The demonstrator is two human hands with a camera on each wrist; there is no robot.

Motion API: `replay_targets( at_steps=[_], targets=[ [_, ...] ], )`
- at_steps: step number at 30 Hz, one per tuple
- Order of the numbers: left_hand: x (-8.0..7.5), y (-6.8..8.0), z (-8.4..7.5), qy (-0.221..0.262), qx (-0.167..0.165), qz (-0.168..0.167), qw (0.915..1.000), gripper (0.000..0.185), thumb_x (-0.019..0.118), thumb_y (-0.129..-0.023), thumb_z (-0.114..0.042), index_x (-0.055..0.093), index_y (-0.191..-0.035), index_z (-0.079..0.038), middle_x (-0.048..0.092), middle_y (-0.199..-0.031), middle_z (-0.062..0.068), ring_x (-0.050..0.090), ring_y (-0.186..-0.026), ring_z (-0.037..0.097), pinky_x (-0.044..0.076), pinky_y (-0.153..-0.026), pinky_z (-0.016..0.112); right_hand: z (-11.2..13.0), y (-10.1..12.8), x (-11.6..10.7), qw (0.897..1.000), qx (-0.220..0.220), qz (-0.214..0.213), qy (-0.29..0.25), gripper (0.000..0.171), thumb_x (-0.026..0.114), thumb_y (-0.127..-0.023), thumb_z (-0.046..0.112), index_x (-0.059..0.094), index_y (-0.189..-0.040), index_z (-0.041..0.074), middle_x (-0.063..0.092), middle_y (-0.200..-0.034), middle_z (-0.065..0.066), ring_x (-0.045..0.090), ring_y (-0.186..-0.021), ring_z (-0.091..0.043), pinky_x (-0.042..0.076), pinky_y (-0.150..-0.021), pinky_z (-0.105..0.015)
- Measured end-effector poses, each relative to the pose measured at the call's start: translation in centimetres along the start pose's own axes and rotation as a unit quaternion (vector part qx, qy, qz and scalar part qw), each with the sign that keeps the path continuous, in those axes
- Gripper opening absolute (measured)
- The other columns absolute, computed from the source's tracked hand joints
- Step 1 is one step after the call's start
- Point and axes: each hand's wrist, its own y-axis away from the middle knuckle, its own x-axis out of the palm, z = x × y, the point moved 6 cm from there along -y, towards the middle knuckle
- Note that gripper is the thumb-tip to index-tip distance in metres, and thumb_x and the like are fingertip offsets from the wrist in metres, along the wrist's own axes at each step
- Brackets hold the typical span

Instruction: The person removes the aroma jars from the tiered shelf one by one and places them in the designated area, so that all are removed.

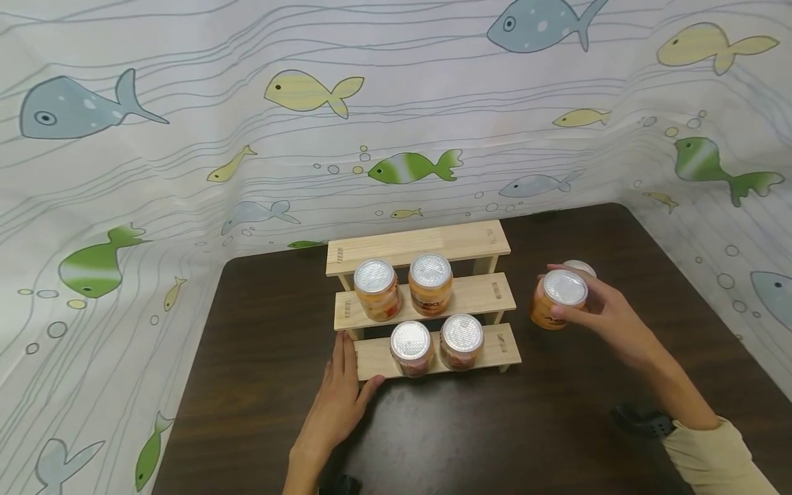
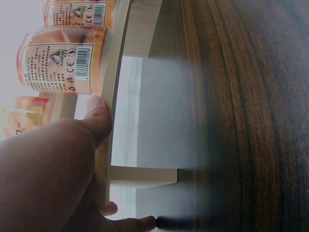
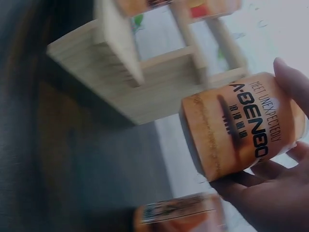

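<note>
A three-step wooden shelf point(image 1: 476, 294) stands on a dark wooden table point(image 1: 260, 385). Two orange cans with foil lids point(image 1: 374, 276) sit on its middle step and two more point(image 1: 411, 340) on its bottom step. My left hand point(image 1: 349, 371) rests against the shelf's left end, fingers straight, the thumb point(image 2: 96, 116) pressing on the bottom step's front edge point(image 2: 116, 72). To the right of the shelf, my right hand point(image 1: 578, 306) grips an orange can point(image 1: 559, 287), which shows tilted in the right wrist view point(image 3: 241, 128). Another can point(image 1: 581, 265) stands just behind it.
A fish-patterned curtain point(image 1: 396, 124) walls in the table at the back and both sides. The shelf's top step point(image 1: 421, 244) is bare. Dark tabletop lies open in front of the shelf point(image 1: 470, 426). A labelled can point(image 2: 60, 60) shows close to my left thumb.
</note>
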Motion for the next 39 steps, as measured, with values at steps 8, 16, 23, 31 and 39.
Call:
replay_targets(
  at_steps=[8,16,23,31,39],
  targets=[
    [0.2,0.0,0.1,0.009,-0.009,0.011,0.9999,0.095,0.065,-0.112,-0.037,0.01,-0.169,0.016,0.009,-0.177,0.039,0.028,-0.161,0.056,0.033,-0.121,0.077,-3.6,-0.5,1.3,1.0,-0.011,0.004,-0.022,0.068,0.073,-0.104,-0.001,0.045,-0.166,0.006,0.064,-0.147,0.021,0.053,-0.14,0.003,0.047,-0.103,-0.009],
    [0.3,0.1,0.0,0.005,-0.003,0.005,1.0,0.094,0.065,-0.112,-0.037,0.012,-0.168,0.017,0.01,-0.176,0.04,0.03,-0.16,0.057,0.035,-0.12,0.077,-6.2,-1.4,1.7,1.0,0.021,-0.008,-0.013,0.068,0.075,-0.105,0.007,0.046,-0.167,0.011,0.062,-0.142,0.027,0.046,-0.139,0.012,0.04,-0.104,-0.005],
    [0.3,0.2,0.0,0.0,0.001,0.001,1.0,0.094,0.065,-0.111,-0.037,0.013,-0.168,0.017,0.011,-0.176,0.039,0.032,-0.159,0.057,0.036,-0.119,0.077,-6.6,-1.8,2.0,1.0,0.02,-0.009,-0.008,0.068,0.076,-0.104,0.007,0.047,-0.165,0.008,0.06,-0.142,0.026,0.047,-0.137,0.011,0.039,-0.104,-0.005],
    [0.2,0.2,0.0,0.002,-0.004,0.003,1.0,0.094,0.065,-0.112,-0.037,0.013,-0.168,0.016,0.011,-0.177,0.039,0.032,-0.159,0.057,0.036,-0.12,0.076,-7.3,-2.2,2.3,1.0,0.006,-0.008,-0.015,0.069,0.078,-0.102,0.003,0.048,-0.165,0.007,0.06,-0.142,0.027,0.048,-0.136,0.011,0.039,-0.105,-0.005],
    [0.2,0.0,0.1,-0.006,-0.002,-0.001,1.0,0.094,0.066,-0.111,-0.038,0.013,-0.168,0.016,0.012,-0.176,0.039,0.036,-0.158,0.057,0.037,-0.12,0.075,-7.7,-2.5,2.4,1.0,0.006,-0.003,-0.03,0.07,0.077,-0.102,0.003,0.047,-0.166,0.006,0.061,-0.142,0.028,0.048,-0.137,0.012,0.04,-0.105,-0.005]
  ],
)
